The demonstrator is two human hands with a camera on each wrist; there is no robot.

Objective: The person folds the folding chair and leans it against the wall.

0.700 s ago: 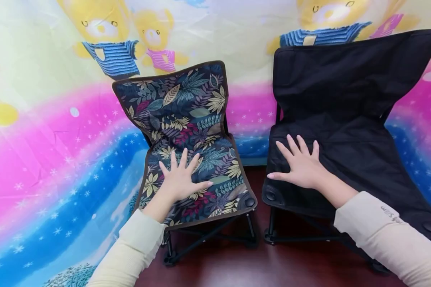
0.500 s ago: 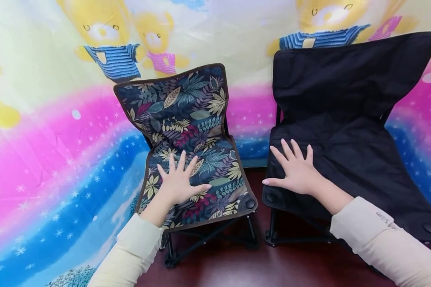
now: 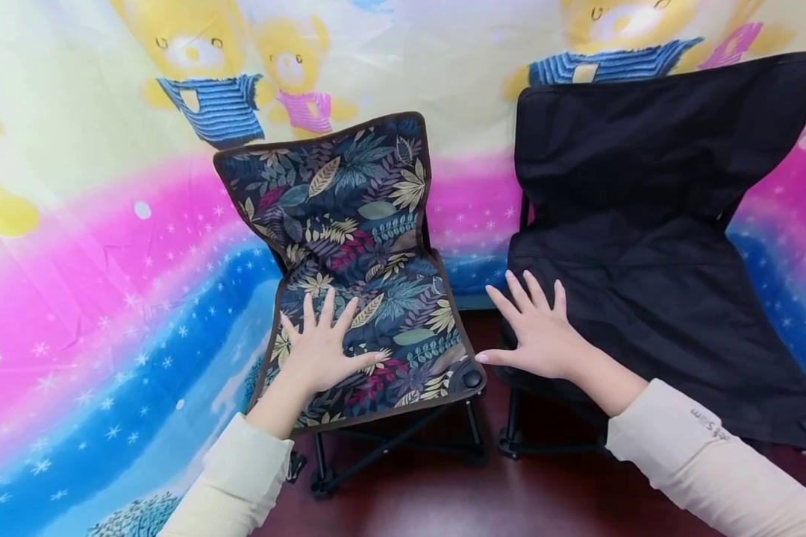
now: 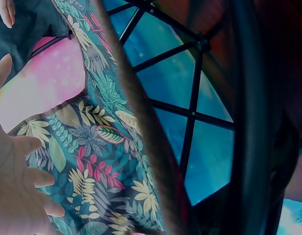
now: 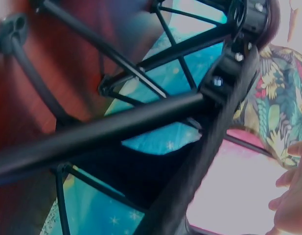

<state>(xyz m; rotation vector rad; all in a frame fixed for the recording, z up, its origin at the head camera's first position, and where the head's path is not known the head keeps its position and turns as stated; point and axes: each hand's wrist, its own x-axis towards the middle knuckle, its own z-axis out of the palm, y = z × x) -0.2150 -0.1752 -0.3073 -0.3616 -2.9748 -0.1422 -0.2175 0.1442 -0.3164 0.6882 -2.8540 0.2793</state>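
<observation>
In the head view my left hand [image 3: 319,358] spreads its fingers over the seat of a leaf-patterned folding chair [image 3: 389,313], holding nothing. My right hand [image 3: 540,335], fingers also spread, overlaps the front left part of a larger black folding chair [image 3: 651,298], its thumb pointing at the gap between the chairs. The left wrist view has the left hand [image 4: 23,191] at the left edge beside the patterned fabric [image 4: 97,171]. Fingers of the right hand [image 5: 292,205] show at the right edge of the right wrist view, with black chair tubes [image 5: 106,127] filling much of that picture.
Both chairs stand side by side on a dark red glossy surface [image 3: 430,485], on crossed black legs [image 3: 376,451]. Behind them hangs a backdrop [image 3: 463,127] printed with bears, pink and blue bands and snowflakes. A narrow gap separates the two seats.
The right hand has moved left and slightly down, toward the black chair's left edge. The left hand has drifted slightly left and down. Both chairs keep their places.
</observation>
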